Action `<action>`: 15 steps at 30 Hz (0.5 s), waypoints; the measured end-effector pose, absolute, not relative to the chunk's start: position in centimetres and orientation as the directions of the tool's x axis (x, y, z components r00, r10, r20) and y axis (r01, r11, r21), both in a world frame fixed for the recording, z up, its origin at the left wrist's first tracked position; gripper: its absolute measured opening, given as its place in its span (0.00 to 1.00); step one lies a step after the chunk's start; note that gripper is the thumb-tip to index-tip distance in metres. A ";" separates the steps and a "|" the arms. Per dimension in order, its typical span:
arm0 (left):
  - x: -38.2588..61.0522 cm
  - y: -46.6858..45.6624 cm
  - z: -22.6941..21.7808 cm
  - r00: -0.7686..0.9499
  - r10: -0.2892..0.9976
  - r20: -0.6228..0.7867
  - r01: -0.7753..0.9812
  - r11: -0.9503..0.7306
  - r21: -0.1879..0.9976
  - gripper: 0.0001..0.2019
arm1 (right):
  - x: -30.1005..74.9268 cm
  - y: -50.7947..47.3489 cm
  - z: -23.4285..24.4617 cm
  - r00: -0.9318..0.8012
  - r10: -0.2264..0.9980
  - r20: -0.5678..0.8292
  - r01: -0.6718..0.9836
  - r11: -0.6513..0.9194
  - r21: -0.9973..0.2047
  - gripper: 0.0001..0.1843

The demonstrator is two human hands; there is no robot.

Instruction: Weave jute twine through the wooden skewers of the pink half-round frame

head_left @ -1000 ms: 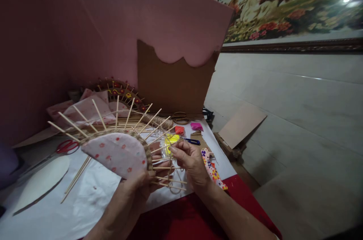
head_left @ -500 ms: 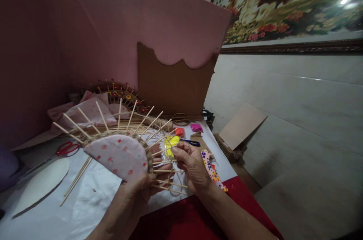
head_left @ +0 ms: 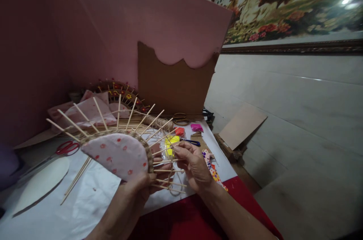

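Observation:
A half-round panel (head_left: 116, 155) covered in pale pink flowered fabric is held up over the table, its curved edge wrapped in twine. Thin wooden sticks (head_left: 129, 119) fan out from that edge. My left hand (head_left: 141, 187) grips the panel at its lower right, thumb in front and fingers behind the sticks. On the right side, my right hand (head_left: 194, 164) pinches the twine (head_left: 171, 172) near the stick tips. This strand runs across the lower sticks, and a loop of it hangs below.
Red-handled scissors (head_left: 67, 148) and a white oval piece (head_left: 42, 185) lie left. Behind are a twine roll (head_left: 159, 122), a finished-looking decorated fan (head_left: 121, 94) and tall brown cardboard (head_left: 172, 84). Yellow (head_left: 171, 143) and pink (head_left: 196, 128) packets and a blue-handled cutter (head_left: 191, 142) lie beyond my right hand.
The panel has tilted slightly, its left sticks shifting a little left and down. My right hand has moved very slightly right, still pinching the twine.

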State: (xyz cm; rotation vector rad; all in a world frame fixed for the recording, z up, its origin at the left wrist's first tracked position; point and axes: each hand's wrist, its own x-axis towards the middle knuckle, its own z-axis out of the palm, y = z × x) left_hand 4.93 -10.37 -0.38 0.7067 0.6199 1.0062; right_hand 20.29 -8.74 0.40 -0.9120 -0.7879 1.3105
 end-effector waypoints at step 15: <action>4.8 -11.1 0.8 0.366 0.922 -0.126 -0.467 0.300 0.832 0.13 | 21.0 -8.8 0.5 0.109 0.994 0.007 -0.486 0.059 -0.872 0.15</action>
